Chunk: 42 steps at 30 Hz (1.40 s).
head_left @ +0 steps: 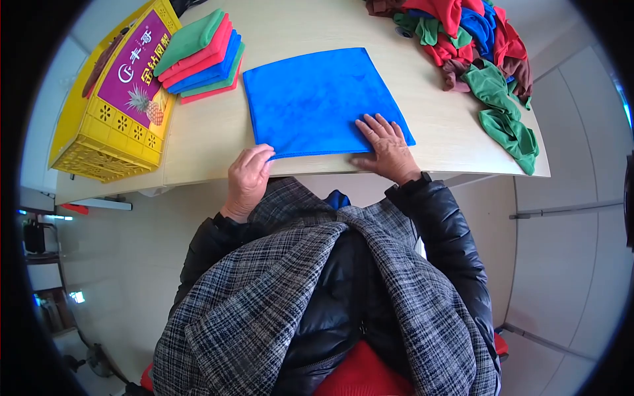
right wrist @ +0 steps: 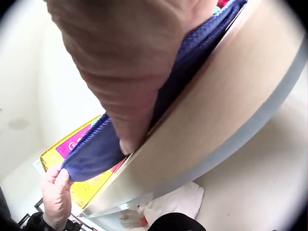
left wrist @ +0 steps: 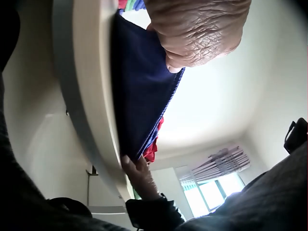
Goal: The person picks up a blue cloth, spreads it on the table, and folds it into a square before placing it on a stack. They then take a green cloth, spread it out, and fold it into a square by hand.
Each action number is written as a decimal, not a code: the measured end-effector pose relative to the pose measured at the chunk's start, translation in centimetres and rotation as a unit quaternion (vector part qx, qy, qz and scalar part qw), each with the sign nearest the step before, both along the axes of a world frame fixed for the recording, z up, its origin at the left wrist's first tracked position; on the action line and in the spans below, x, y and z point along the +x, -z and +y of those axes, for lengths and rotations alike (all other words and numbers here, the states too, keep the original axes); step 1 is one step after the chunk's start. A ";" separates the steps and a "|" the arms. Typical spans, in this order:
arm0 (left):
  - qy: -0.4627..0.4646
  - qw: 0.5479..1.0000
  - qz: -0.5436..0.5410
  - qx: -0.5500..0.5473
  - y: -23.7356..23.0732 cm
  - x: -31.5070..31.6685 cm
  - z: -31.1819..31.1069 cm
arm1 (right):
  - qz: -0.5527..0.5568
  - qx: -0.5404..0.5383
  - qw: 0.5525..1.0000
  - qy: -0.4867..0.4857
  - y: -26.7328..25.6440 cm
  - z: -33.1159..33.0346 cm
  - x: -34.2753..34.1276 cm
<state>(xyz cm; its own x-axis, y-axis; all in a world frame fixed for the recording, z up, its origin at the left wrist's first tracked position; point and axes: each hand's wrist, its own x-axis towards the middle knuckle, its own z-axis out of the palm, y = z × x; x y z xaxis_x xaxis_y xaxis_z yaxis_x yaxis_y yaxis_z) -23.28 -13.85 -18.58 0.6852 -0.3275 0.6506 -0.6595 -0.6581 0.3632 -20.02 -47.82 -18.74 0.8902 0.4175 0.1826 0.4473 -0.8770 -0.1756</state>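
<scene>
Blue cloth (head_left: pixel 310 99) spread at near edge of tabletop (head_left: pixel 452 135). Probably light, soft, limp; best held by hemmed corners. Left hand (head_left: pixel 249 177) pinches near-left corner; right hand (head_left: pixel 388 150) rests, fingers extended, by near-right. Folded cloths (head_left: pixel 203 65) leftward.

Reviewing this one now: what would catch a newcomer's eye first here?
Probably the bright blue cloth spread mid-table, its near-left corner pinched by the left hand while the right hand rests near its right corner. Next, the yellow crate with its pineapple label at the table's left, beside a neat stack of folded cloths, and the jumbled heap of cloths at the far right.
</scene>
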 end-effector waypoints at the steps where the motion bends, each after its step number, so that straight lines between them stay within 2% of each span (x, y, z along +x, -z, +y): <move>1: -0.005 1.000 -0.008 -0.019 -0.8 0.0 -0.1 | -0.008 0.026 1.000 0.002 0.0 0.0 0.1; 5: -0.004 0.999 -0.012 -0.040 -1.8 -0.3 0.3 | -0.062 0.057 0.996 -0.007 1.8 -3.9 2.1; 7: 0.002 0.999 -0.010 -0.043 -2.1 -0.5 0.3 | -0.055 0.083 0.995 -0.016 0.9 -5.2 1.3; 10: 0.038 0.997 0.054 -0.045 -2.6 -2.2 1.3 | -0.038 0.133 0.990 -0.041 -2.0 -6.2 -1.0; 11: 0.034 0.997 0.056 -0.046 -2.8 -2.8 1.9 | 0.002 0.138 0.990 -0.038 -3.2 -6.4 -2.2; 13: 0.081 0.985 0.142 -0.060 -3.3 -4.2 2.9 | 0.045 0.141 0.988 -0.034 -5.6 -6.8 -3.5; 15: 0.107 0.975 0.185 -0.066 -3.7 -4.2 3.3 | 0.209 0.145 0.967 -0.006 -8.1 -7.0 -4.1; 16: 0.086 0.974 0.193 -0.080 -4.0 -3.9 3.4 | 0.288 0.145 0.947 0.008 -9.0 -7.1 -4.1; 19: 0.042 0.972 0.203 -0.108 -4.5 -2.4 3.8 | 0.336 0.152 0.928 0.048 -11.1 -7.3 -0.7; 20: 0.012 0.963 0.237 -0.124 -4.6 -0.9 3.9 | 0.360 0.155 0.918 0.068 -11.7 -7.5 1.0; 22: -0.029 0.946 0.277 -0.163 -4.1 2.9 4.2 | 0.265 0.159 0.951 0.019 -9.1 -9.0 6.1; 24: -0.040 0.941 0.280 -0.187 -2.0 7.3 4.3 | 0.254 0.143 0.956 0.031 -7.8 -8.8 11.0; 26: -0.048 0.947 0.222 -0.229 0.3 11.4 4.3 | 0.243 0.235 0.938 0.078 -5.3 -7.8 13.8; 27: -0.048 0.947 0.219 -0.231 1.1 12.8 4.2 | 0.240 0.234 0.939 0.076 -4.0 -7.3 14.8; 29: -0.099 0.942 0.259 -0.190 2.4 14.9 4.2 | 0.235 0.293 0.914 0.153 -1.3 -6.6 16.4; 30: -0.126 0.937 0.280 -0.169 2.8 15.4 4.3 | 0.236 0.291 0.915 0.152 -0.1 -6.7 17.0; 34: -0.156 0.932 0.294 -0.143 3.1 15.4 3.9 | 0.196 0.225 0.936 0.188 1.9 -6.4 17.2; 37: -0.156 0.933 0.286 -0.154 3.5 14.8 4.1 | 0.214 0.309 0.900 0.223 1.1 -6.2 15.4; 39: -0.152 0.935 0.279 -0.158 3.7 14.7 4.1 | 0.217 0.316 0.894 0.233 0.5 -6.0 14.0; 42: -0.163 0.952 0.212 -0.146 4.4 14.3 4.5 | 0.226 0.330 0.881 0.253 0.4 -6.0 11.8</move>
